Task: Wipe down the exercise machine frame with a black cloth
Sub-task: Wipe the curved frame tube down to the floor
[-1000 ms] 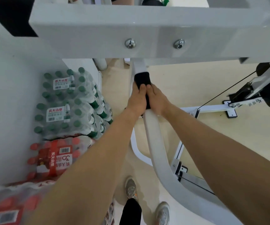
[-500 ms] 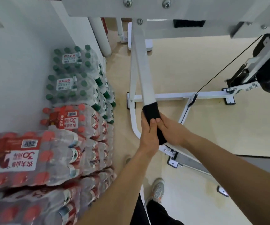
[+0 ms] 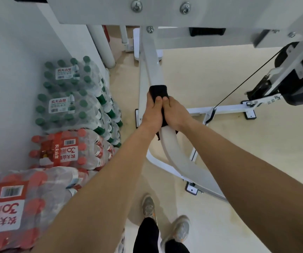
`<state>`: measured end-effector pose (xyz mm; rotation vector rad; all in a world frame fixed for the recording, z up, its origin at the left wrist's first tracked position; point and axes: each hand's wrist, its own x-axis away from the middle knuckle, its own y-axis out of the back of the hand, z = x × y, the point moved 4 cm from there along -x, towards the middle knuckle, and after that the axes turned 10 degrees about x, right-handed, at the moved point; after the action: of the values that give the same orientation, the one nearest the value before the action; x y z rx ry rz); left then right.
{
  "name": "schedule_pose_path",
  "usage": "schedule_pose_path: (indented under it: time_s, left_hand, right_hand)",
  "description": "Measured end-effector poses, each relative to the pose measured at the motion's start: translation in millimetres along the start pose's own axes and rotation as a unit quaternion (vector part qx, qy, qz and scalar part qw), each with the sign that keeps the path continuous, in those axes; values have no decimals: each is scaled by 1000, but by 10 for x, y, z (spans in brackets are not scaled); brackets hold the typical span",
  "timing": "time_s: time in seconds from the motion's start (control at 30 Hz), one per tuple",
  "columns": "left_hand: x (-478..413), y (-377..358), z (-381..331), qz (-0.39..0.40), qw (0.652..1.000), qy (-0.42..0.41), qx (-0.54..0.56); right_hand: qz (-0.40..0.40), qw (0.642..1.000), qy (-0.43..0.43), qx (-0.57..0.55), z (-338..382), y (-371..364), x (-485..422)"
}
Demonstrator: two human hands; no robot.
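Green-cap water btl packs [image 3: 68,92] by wall [image 3: 10,70], red-cap packs [image 3: 68,150] nearer, grey sneakers [image 3: 180,228] on beige floor [image 3: 229,152]

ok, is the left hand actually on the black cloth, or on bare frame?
Touching. The head view shows the left hand gripping the black cloth, thumb pressed onto it, with the cloth wrapped round the white frame tube.

Left of the bar [image 3: 153,73], stacked bottle packs [image 3: 70,106] crowd close, leaving only a narrow strip of floor [image 3: 192,75]. A bolted beam [image 3: 165,15] caps the bar's top. Right of the bar, floor lies open up to a slanting cable [image 3: 243,83]
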<state>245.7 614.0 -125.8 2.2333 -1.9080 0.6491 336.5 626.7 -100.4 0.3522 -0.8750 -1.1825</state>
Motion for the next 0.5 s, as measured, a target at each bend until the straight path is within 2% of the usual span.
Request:
schedule_pose_path:
  time_s: [0.13, 0.27, 0.5]
  left_hand:
    - [127, 6, 30, -5, 1000, 14, 10]
    - [568, -42, 205, 7, 1000, 1, 26]
    - [1698, -326, 760, -46, 995, 7, 92]
  right_hand:
    - [14, 1000, 16, 4, -26, -1, 78]
    - [60, 996, 54, 28, -222, -35, 458]
    - [101, 963, 129, 212, -704, 9, 1355]
